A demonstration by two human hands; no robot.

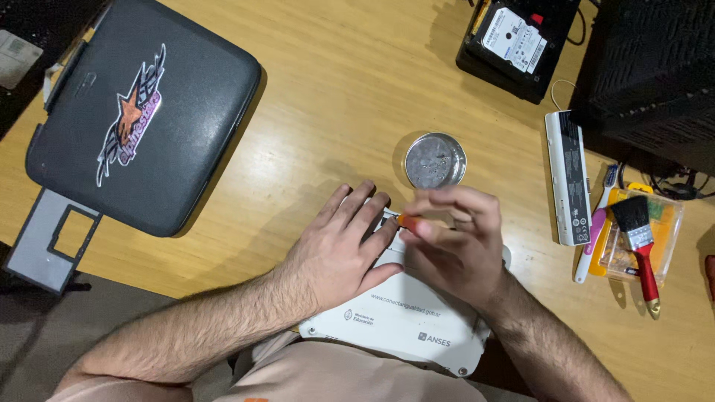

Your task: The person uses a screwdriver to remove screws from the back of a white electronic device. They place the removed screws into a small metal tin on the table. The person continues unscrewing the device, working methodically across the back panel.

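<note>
Now, by label:
left hand (339, 249): flat, fingers spread, on white laptop (406, 320)
right hand (454, 242): pinching orange screwdriver (407, 220)
dish (436, 160): just beyond, on counter (335, 97)

Left hand (339, 257) flat on a white device (406, 324) at the table (328, 97) edge; right hand (454, 246) pinching an orange-handled tool (407, 221) (tip hidden). Just beyond, a round metal dish (436, 160); farther left, a dark grey case (141, 112); at right, a red-handled brush (640, 242).
</note>
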